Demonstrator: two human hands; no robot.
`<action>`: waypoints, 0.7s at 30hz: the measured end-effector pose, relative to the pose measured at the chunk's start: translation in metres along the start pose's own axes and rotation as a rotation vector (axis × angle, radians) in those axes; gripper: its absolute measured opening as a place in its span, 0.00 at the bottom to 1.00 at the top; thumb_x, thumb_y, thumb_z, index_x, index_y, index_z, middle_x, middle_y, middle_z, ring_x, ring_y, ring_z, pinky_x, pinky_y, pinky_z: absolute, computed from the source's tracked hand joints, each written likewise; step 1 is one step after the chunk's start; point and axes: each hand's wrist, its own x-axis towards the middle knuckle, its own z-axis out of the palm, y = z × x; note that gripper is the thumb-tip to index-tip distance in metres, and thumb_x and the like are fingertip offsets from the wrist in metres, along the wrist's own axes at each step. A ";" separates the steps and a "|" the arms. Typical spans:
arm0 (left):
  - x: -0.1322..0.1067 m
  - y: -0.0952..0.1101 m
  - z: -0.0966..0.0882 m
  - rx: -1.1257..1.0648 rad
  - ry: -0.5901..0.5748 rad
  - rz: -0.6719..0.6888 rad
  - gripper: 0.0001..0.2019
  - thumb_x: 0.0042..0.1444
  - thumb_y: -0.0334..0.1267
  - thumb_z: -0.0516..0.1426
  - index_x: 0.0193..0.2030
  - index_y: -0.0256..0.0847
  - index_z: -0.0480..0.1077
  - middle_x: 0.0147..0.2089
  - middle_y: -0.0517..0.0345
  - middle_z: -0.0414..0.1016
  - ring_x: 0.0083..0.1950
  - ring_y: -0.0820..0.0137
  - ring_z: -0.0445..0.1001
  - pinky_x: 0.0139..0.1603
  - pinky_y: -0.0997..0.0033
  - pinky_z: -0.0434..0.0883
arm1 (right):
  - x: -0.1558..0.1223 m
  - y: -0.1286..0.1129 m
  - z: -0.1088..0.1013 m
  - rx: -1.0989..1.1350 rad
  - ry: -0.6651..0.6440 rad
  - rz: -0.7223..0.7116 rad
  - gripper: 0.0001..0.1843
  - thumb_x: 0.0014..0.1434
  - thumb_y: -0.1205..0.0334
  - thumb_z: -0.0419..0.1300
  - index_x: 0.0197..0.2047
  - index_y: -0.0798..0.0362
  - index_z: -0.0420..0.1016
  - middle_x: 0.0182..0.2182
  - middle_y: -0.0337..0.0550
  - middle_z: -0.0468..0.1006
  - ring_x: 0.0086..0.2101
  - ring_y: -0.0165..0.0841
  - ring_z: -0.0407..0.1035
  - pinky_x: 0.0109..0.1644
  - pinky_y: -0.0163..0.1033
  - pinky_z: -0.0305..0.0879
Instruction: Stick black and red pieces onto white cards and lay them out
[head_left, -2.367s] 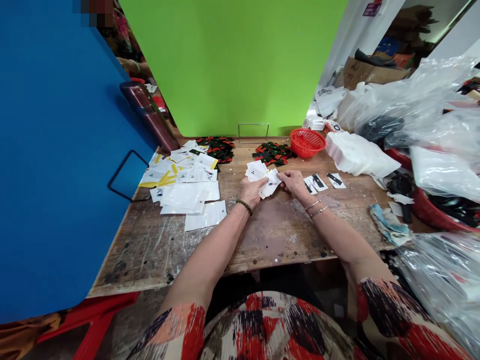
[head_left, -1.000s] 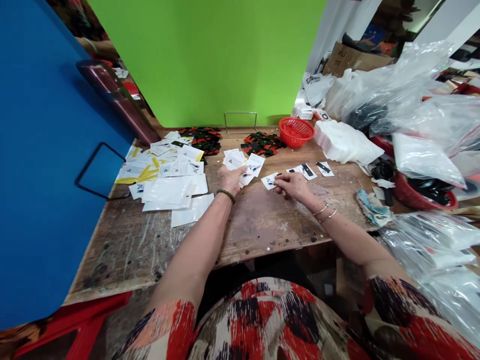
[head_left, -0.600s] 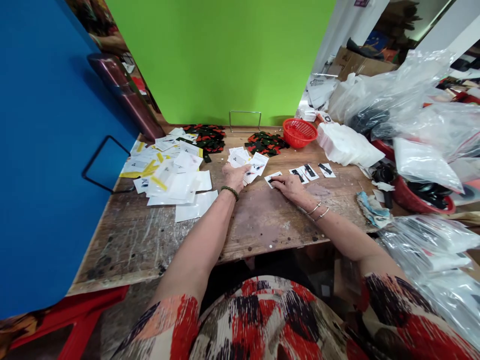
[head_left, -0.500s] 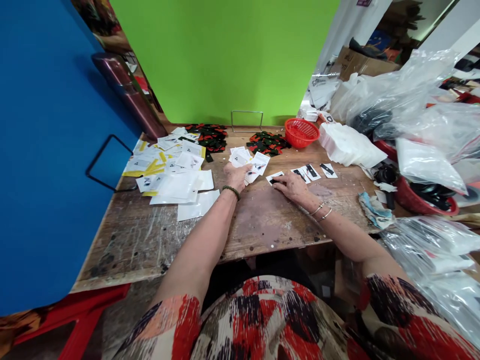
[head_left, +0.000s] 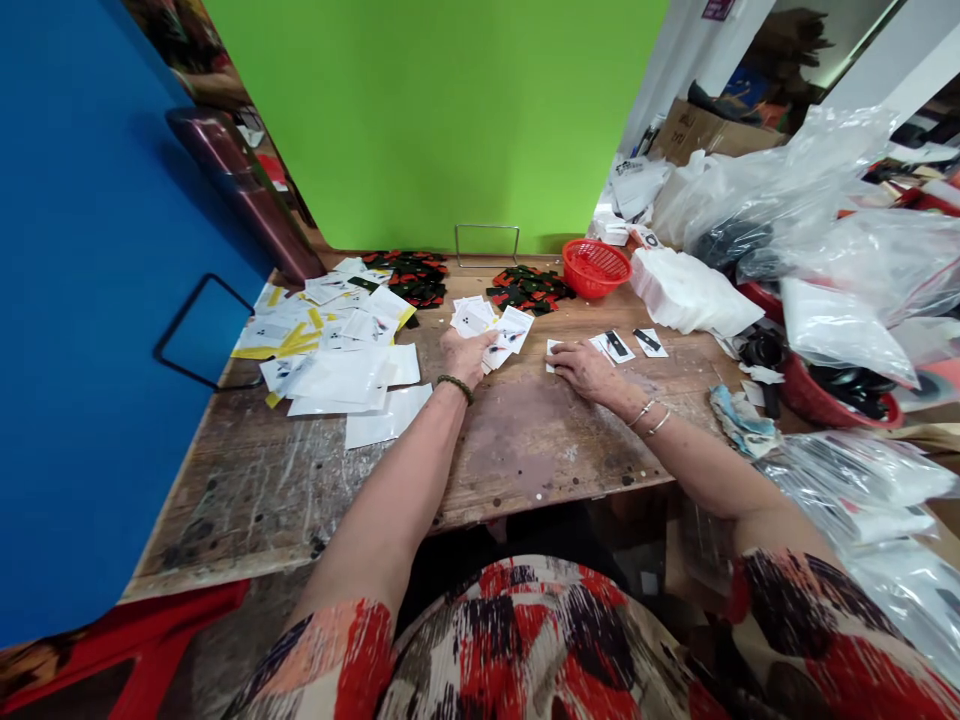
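My left hand [head_left: 463, 354] is closed round a fanned stack of small white cards [head_left: 491, 325] held just above the worn wooden table [head_left: 517, 440]. My right hand [head_left: 588, 365] lies palm down on the table with its fingers pressing a single white card [head_left: 553, 350], mostly hidden beneath them. Just right of that hand, two white cards with black strips [head_left: 628, 343] lie in a row. Two piles of black and red pieces [head_left: 526, 288] sit at the back of the table.
Loose white and yellow sheets [head_left: 337, 350] cover the table's left side. A red mesh basket [head_left: 595, 266] and a wire stand [head_left: 486, 244] are at the back by the green screen. Plastic bags [head_left: 825, 230] crowd the right. A blue panel [head_left: 82, 300] walls the left.
My right hand drew one card out of the stack in my left hand, set it on the table and slid it rightward toward the row of laid-out cards.
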 end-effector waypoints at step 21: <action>-0.017 -0.003 0.002 -0.080 -0.115 -0.033 0.22 0.31 0.17 0.68 0.37 0.32 0.77 0.42 0.45 0.85 0.42 0.55 0.84 0.45 0.53 0.83 | 0.068 -0.022 0.009 0.802 0.388 0.562 0.18 0.59 0.55 0.61 0.48 0.57 0.76 0.29 0.42 0.80 0.25 0.31 0.70 0.28 0.35 0.68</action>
